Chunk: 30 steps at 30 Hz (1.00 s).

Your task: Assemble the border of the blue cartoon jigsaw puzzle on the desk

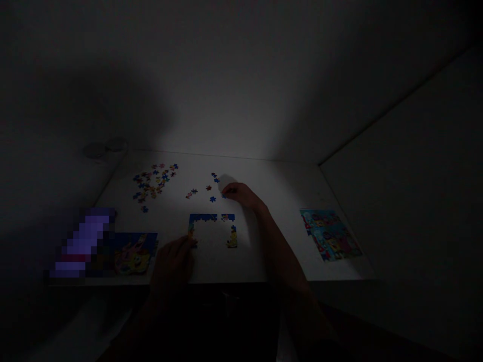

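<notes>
Table top (294, 236): loose jigsaw pieces (153, 183) heaped at upper left of the frame, with scattered pieces (213, 199) to their right. Partly assembled puzzle border (203, 217) at centre, nearer the front edge, between a printed card (136, 254) at lower left and a printed sheet (331, 235) at right.

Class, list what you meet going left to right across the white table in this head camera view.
Pile of puzzle pieces → partly built puzzle border → picture sheet
</notes>
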Each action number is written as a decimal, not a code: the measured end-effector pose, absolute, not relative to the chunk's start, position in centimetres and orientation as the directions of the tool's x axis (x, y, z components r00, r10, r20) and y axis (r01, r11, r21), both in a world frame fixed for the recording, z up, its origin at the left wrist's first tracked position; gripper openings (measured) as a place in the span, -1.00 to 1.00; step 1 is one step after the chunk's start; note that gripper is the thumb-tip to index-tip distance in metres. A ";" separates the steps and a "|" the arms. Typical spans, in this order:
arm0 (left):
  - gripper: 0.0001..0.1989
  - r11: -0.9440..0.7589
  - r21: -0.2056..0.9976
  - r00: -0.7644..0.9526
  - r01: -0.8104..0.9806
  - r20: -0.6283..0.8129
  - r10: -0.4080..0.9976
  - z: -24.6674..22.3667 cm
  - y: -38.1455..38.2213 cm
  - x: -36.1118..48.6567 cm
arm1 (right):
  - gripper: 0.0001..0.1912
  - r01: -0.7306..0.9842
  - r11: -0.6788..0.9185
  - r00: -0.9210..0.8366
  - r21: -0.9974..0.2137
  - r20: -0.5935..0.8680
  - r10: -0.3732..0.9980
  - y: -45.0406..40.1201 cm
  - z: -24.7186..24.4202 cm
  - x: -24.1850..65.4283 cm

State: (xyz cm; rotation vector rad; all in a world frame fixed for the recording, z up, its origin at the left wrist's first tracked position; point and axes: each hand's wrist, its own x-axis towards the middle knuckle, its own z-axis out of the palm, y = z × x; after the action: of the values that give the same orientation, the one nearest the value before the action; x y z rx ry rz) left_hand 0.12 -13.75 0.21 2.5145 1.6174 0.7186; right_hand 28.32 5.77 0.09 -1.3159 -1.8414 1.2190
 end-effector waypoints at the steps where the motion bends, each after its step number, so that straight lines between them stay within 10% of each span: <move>1: -0.65 -0.443 0.309 0.335 0.842 0.346 0.877 0.3 -13.8 0.1 | -0.87 0.430 0.104 -0.356 -0.897 -0.062 0.933 5.7 0.0 28.2; 30: -0.64 -0.429 0.330 0.299 0.841 0.378 0.876 -0.1 -14.0 0.4 | -0.71 0.662 -0.007 0.047 -0.750 0.032 0.998 6.0 -1.0 25.9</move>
State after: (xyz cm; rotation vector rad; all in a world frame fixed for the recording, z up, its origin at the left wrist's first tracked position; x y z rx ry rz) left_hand 0.37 -14.00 -0.13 2.4759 1.6387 0.7909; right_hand 25.86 5.98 -1.03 -1.7320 -1.6758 0.7228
